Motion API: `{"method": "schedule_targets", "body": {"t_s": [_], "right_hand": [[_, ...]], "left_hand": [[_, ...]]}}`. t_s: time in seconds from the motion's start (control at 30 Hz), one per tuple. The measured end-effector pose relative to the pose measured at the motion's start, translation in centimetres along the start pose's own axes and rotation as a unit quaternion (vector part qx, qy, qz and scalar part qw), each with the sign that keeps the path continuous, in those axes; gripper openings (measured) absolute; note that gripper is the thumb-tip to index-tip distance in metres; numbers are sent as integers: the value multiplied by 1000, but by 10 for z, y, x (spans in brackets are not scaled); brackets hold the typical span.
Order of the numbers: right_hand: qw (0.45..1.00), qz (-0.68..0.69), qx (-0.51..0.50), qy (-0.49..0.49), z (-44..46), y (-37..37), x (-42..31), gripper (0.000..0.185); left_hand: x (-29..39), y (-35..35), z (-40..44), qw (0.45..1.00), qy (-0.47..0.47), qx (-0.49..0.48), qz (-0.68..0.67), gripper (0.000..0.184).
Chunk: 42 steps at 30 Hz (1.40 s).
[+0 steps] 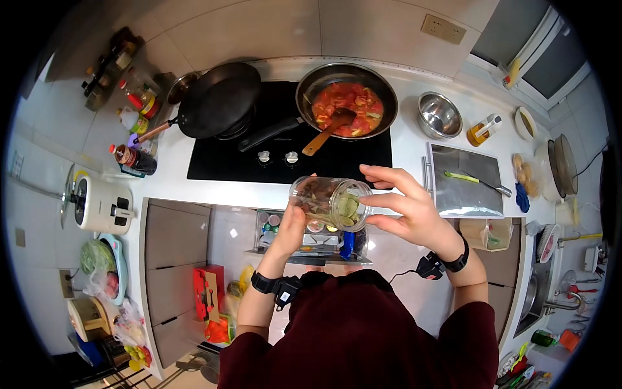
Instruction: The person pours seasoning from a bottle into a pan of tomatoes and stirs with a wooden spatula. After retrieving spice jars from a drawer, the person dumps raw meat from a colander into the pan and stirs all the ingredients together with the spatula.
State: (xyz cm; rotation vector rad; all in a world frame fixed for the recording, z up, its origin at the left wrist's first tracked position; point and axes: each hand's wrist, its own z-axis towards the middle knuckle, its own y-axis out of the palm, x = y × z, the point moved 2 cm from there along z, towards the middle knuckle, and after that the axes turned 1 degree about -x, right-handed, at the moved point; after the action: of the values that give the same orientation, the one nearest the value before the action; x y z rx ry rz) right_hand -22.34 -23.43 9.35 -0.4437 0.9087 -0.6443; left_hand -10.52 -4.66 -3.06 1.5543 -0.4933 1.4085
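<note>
My left hand is wrapped around a clear jar, which is tipped on its side with its mouth toward the right. Inside lie green dried leaves near the mouth and dark reddish-brown pieces deeper in. At the jar's mouth is my right hand, its fingers apart and the tips close to the rim; I cannot tell whether they touch it. Beyond the jar, a frying pan on the cooktop contains a red tomato-like stew, with a wooden spatula resting in it.
A black wok occupies the cooktop's left side. To the right are a steel bowl, an oil bottle and a cutting board with a knife. Below my hands, an open drawer holds several packages. A rice cooker stands left.
</note>
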Motion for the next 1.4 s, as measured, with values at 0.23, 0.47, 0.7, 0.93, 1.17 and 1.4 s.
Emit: {"method": "schedule_targets", "body": {"t_s": [0.23, 0.47, 0.7, 0.93, 1.17, 1.4], "right_hand": [[985, -37, -109, 131, 1, 2, 0, 29], [981, -99, -106, 132, -8, 10, 16, 14], [984, -79, -30, 159, -11, 10, 27, 12], [938, 137, 77, 307, -21, 13, 50, 10], [879, 271, 198, 339, -19, 22, 159, 19], [911, 32, 207, 356, -27, 34, 228, 33]], "left_hand": [[0, 1, 7, 995, 36, 19, 96, 75], [-16, -4, 7, 987, 31, 37, 151, 69], [-47, -15, 0, 993, -54, 91, 43, 63], [-59, -24, 5, 990, -126, 44, -42, 60], [-59, -23, -1, 983, -151, 97, -25, 73], [-70, -31, -17, 977, -191, 88, -37, 73]]}}
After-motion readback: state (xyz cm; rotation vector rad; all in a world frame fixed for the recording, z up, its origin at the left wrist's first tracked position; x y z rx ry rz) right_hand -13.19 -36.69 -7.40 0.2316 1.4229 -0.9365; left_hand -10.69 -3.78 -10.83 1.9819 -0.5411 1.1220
